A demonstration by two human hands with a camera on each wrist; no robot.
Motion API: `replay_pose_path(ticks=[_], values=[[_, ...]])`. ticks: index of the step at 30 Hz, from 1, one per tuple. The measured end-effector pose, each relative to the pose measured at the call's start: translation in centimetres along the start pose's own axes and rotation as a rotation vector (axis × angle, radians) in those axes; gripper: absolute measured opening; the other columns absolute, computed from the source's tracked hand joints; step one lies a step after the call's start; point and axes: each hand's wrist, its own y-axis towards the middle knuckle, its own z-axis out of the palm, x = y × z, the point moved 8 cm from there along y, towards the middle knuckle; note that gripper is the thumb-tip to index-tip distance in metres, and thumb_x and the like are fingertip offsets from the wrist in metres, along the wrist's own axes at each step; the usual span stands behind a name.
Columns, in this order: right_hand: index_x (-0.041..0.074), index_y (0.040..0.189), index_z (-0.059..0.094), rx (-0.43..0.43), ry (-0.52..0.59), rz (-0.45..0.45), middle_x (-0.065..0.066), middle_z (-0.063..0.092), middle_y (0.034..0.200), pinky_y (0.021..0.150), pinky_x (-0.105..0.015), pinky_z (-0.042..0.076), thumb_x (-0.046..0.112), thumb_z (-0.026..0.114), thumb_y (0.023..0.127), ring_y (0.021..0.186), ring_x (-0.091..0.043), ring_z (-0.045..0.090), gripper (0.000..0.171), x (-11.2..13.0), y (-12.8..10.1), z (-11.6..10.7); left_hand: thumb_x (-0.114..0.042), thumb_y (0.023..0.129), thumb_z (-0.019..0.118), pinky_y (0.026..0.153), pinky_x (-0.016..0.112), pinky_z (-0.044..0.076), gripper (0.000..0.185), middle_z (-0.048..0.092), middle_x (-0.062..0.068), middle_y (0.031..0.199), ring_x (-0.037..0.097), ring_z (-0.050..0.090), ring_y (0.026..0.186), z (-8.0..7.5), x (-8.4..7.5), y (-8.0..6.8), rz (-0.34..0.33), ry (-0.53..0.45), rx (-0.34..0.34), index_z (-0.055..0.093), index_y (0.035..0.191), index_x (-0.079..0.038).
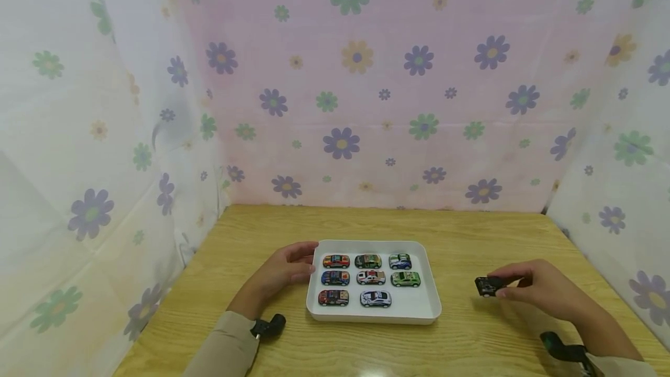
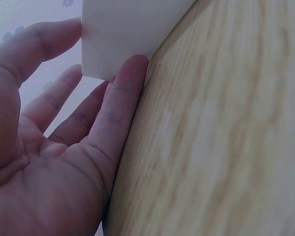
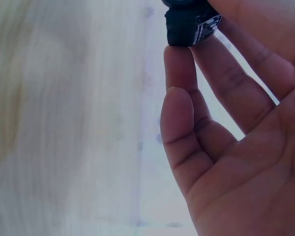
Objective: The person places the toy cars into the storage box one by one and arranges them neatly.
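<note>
Right hand (image 1: pixel 544 292) pinches black toy car (image 1: pixel 488 285) at fingertips, could slip; left hand (image 1: pixel 285 272), fingers straight, steadies white tray (image 1: pixel 426 307)

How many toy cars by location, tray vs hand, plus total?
Small toy cars in the white rectangular plastic tray: 8 (rows of 3, 3, 2)
Small black toy car pinched in the right hand, off the tray: 1
Total: 9
Left hand holds no car; it touches the tray's left edge.
</note>
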Motion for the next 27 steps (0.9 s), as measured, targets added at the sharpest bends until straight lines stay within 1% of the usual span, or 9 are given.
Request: replay_pose_path(ticks=[5, 11, 16, 18, 23, 25, 27], values=[[0.010, 0.124, 0.075, 0.006, 0.026, -0.026, -0.002, 0.078, 0.111, 0.063, -0.033, 0.060, 0.025, 0.077, 0.094, 0.079, -0.019, 0.072, 0.033, 1.2, 0.5, 0.3, -0.009, 0.093, 0.077, 0.101, 0.038, 0.059, 0.065, 0.052, 0.013, 0.155, 0.029, 0.054, 0.138, 0.1, 0.0, -0.1, -0.005, 0.005, -0.005, 0.051, 0.152, -0.015], [0.014, 0.121, 0.076, -0.018, 0.001, -0.065, 0.002, 0.078, 0.103, 0.058, -0.030, 0.056, 0.024, 0.077, 0.095, 0.075, -0.021, 0.068, 0.028, 2.5, 1.0, 0.3, -0.008, 0.093, 0.076, 0.101, 0.038, 0.058, 0.063, 0.052, 0.012, 0.155, 0.029, 0.054, 0.138, 0.1, -0.1, -0.2, -0.008, 0.009, -0.010, 0.052, 0.152, -0.016], [0.018, 0.119, 0.077, -0.042, -0.028, -0.120, 0.006, 0.077, 0.098, 0.057, -0.029, 0.054, 0.024, 0.076, 0.095, 0.075, -0.017, 0.067, 0.025, 4.0, 1.4, 0.4, -0.010, 0.093, 0.076, 0.101, 0.038, 0.058, 0.063, 0.051, 0.012, 0.155, 0.030, 0.053, 0.139, 0.1, -0.2, -0.2, -0.010, 0.018, -0.013, 0.052, 0.151, -0.015], [0.022, 0.118, 0.077, -0.063, -0.044, -0.149, 0.007, 0.077, 0.099, 0.059, -0.028, 0.054, 0.024, 0.077, 0.094, 0.078, -0.013, 0.067, 0.023, 4.7, 1.7, 0.4, -0.010, 0.093, 0.076, 0.101, 0.038, 0.058, 0.063, 0.051, 0.012, 0.155, 0.030, 0.053, 0.139, 0.1, -0.2, -0.2, -0.012, 0.016, -0.011, 0.052, 0.151, -0.016], [0.028, 0.112, 0.078, -0.090, -0.045, -0.189, 0.007, 0.074, 0.112, 0.062, -0.027, 0.054, 0.025, 0.078, 0.093, 0.083, -0.011, 0.066, 0.019, 6.1, 2.3, 0.4, -0.008, 0.093, 0.076, 0.101, 0.039, 0.059, 0.063, 0.051, 0.012, 0.155, 0.030, 0.054, 0.138, 0.1, -0.3, -0.2, -0.009, 0.006, -0.004, 0.052, 0.152, -0.015], [0.028, 0.110, 0.078, -0.096, -0.045, -0.195, 0.007, 0.074, 0.113, 0.062, -0.028, 0.053, 0.025, 0.078, 0.093, 0.083, -0.011, 0.065, 0.018, 6.5, 2.5, 0.5, -0.008, 0.093, 0.076, 0.101, 0.039, 0.059, 0.063, 0.052, 0.013, 0.155, 0.030, 0.054, 0.138, 0.1, -0.3, -0.2, -0.008, 0.008, -0.004, 0.052, 0.152, -0.015], [0.029, 0.110, 0.078, -0.104, -0.059, -0.202, 0.008, 0.074, 0.110, 0.063, -0.028, 0.053, 0.025, 0.079, 0.092, 0.082, -0.010, 0.065, 0.018, 6.9, 2.8, 0.5, -0.009, 0.093, 0.076, 0.101, 0.038, 0.059, 0.064, 0.052, 0.013, 0.154, 0.030, 0.054, 0.138, 0.1, -0.3, -0.2, -0.007, 0.011, -0.006, 0.052, 0.152, -0.015]])
